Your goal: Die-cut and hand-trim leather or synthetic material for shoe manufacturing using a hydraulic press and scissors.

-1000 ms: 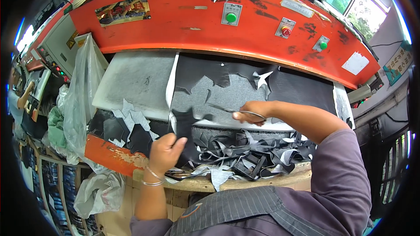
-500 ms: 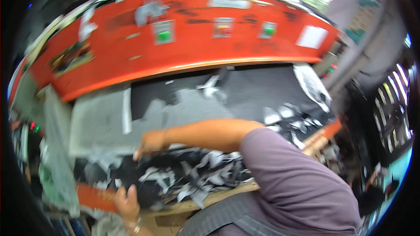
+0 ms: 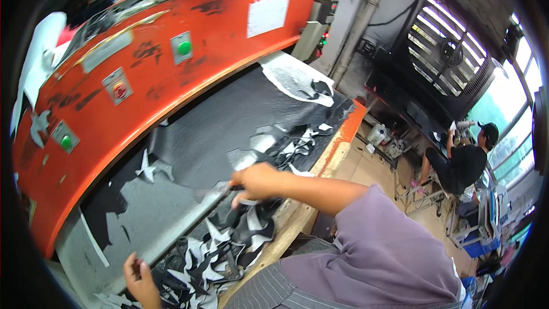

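Observation:
My right hand (image 3: 255,183) reaches across the front of the machine bed, over the inner edge of a heap of dark and pale leather-like scraps (image 3: 229,240). Its fingers are bent, and a blurred grey sliver shows at their tips; I cannot make out what it is. At the lower left my left hand (image 3: 141,281) is raised beside the heap, fingers apart and holding nothing. A black sheet (image 3: 223,114) with a ragged cut edge lies on the grey bed (image 3: 154,217). One star-shaped pale scrap (image 3: 146,169) rests near that edge.
An orange machine beam (image 3: 148,68) with green and red buttons spans the bed. More offcuts (image 3: 294,143) and a white-backed piece (image 3: 297,80) lie toward the right end. A wooden front edge (image 3: 326,174) borders the scraps. A person in black (image 3: 466,163) sits at the far right.
The view has swung to the right, bringing the seated person into sight. My right hand has gone from the bed's left part to beside the scrap heap. My left hand stays low at left.

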